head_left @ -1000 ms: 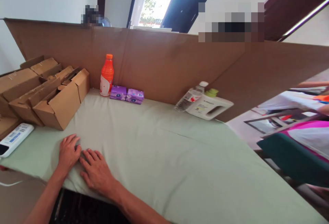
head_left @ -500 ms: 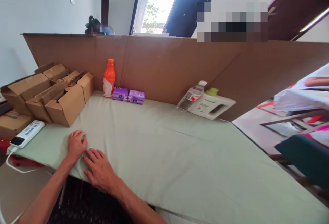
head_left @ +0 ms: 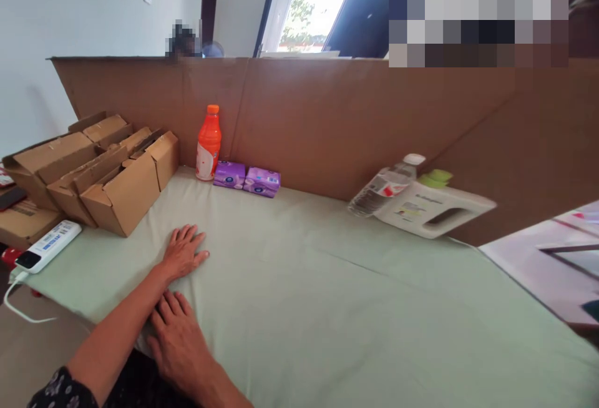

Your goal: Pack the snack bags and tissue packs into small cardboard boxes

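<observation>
The grip of left hand (head_left: 185, 253) and right hand (head_left: 182, 340) was released, both lying palm-down on the desk (head_left: 374, 308) at the frame's lower left, seemingly for support.

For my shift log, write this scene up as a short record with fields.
Left hand: left hand palm down on the pale green cloth, fingers spread, nothing seen in its grip
Right hand: right hand palm down near the table's front edge, fingertips close by the left forearm; contact unclear
Back: orange bottle upright beside two purple packs
Back right: transparent bottle tilted beside a white jug
Left side: cardboard boxes, white device with cable
</observation>
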{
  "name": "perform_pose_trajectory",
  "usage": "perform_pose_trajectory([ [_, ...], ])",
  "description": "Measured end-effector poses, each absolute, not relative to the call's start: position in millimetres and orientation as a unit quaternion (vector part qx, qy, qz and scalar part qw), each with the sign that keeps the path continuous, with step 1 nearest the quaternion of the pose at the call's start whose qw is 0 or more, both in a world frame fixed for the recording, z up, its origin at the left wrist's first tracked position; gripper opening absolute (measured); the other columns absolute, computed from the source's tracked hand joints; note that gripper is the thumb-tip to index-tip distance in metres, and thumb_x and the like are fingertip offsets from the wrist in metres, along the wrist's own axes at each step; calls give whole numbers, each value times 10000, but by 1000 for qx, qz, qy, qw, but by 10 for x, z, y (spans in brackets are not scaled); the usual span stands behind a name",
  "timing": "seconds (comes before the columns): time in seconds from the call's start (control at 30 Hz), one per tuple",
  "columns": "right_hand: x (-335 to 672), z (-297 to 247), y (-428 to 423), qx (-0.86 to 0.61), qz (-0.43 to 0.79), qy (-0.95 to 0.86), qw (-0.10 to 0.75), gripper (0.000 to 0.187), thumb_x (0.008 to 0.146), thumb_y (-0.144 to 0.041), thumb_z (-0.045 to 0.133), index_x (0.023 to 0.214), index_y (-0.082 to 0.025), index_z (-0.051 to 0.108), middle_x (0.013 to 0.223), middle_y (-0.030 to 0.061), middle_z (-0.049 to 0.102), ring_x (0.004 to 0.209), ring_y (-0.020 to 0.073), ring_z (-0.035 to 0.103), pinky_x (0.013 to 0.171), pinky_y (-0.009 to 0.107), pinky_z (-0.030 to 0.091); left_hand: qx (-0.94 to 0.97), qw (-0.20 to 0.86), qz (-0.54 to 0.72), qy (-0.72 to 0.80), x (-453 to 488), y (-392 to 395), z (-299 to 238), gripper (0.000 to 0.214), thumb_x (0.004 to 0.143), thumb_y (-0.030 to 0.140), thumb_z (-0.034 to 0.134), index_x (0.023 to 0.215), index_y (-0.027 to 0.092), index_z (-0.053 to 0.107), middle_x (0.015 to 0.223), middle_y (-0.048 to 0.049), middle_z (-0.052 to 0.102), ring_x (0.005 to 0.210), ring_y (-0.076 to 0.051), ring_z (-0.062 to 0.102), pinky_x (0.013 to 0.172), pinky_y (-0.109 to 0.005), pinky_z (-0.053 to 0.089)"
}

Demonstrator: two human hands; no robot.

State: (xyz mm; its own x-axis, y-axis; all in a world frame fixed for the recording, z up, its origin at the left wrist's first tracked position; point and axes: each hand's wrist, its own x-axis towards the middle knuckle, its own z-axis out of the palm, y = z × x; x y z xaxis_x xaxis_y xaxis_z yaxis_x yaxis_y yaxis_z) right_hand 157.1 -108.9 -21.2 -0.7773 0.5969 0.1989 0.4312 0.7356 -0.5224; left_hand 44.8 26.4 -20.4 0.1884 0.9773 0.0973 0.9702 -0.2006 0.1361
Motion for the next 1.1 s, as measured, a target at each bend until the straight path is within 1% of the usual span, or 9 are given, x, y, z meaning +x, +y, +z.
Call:
perform_pose_trajectory([
  [0.1,1601,-234,-1214,-247,229,-923,187,612,970,-355,559,1504,-100,406,1573,177,398,1471,335,323,1220,552,263,766,20,56,640,326,178,-185,572,976,495,460,1478,222,466,1609,-126,373,1510,-306,287,1221,-529,211],
  [0.2,1642,-221,-1292,-220,238,-927,189,583,980,-313,534,1500,-80,406,1569,191,398,1467,337,331,1218,542,273,759,16,36,650,282,138,-146,590,979,520,441,1493,229,449,1614,-120,365,1510,-307,287,1217,-527,218],
  [0.3,1689,-143,-1276,-214,281,-914,197,530,961,-323,572,1435,-97,495,1531,174,454,1456,315,351,1235,516,238,752,8,21,659,300,121,-111,597,986,527,418,1505,233,430,1624,-113,346,1515,-308,272,1220,-528,205],
  [0.4,1737,-41,-1205,-198,325,-906,188,410,915,-360,648,1244,-115,652,1452,153,535,1423,294,394,1240,469,227,751,0,12,661,318,108,-75,593,992,513,406,1511,227,422,1629,-114,336,1518,-304,263,1223,-520,193],
  [0.47,1767,6,-1163,-179,338,-905,187,348,912,-350,654,1177,-126,689,1389,129,586,1392,269,426,1235,433,234,751,-2,11,660,316,106,-57,590,990,504,411,1504,213,435,1622,-125,348,1515,-307,270,1220,-520,196],
  [0.6,1805,10,-1142,-160,342,-903,207,325,932,-314,630,1205,-146,682,1314,86,644,1357,222,454,1221,387,246,750,-6,20,661,307,121,-54,579,988,499,408,1490,215,455,1612,-130,366,1509,-314,284,1213,-532,201],
  [0.77,1780,-78,-1166,-178,337,-894,235,238,912,-293,661,1114,-179,715,1231,79,694,1299,214,517,1179,375,300,742,-13,17,670,346,130,-70,565,990,481,405,1488,219,455,1616,-126,360,1508,-311,284,1213,-520,200],
  [0.87,1744,-114,-1170,-188,334,-888,253,224,916,-279,658,1114,-186,709,1224,77,704,1261,205,549,1135,360,346,739,-19,19,673,400,86,-97,558,997,463,391,1489,206,449,1617,-141,353,1510,-317,279,1213,-524,192],
  [1.1,1677,-192,-1183,-222,328,-877,273,151,919,-193,640,1045,-204,723,1066,32,763,1083,181,641,1040,323,404,757,-7,56,651,515,-117,-172,532,974,429,452,1456,207,484,1597,-153,388,1497,-329,304,1208,-553,199],
])
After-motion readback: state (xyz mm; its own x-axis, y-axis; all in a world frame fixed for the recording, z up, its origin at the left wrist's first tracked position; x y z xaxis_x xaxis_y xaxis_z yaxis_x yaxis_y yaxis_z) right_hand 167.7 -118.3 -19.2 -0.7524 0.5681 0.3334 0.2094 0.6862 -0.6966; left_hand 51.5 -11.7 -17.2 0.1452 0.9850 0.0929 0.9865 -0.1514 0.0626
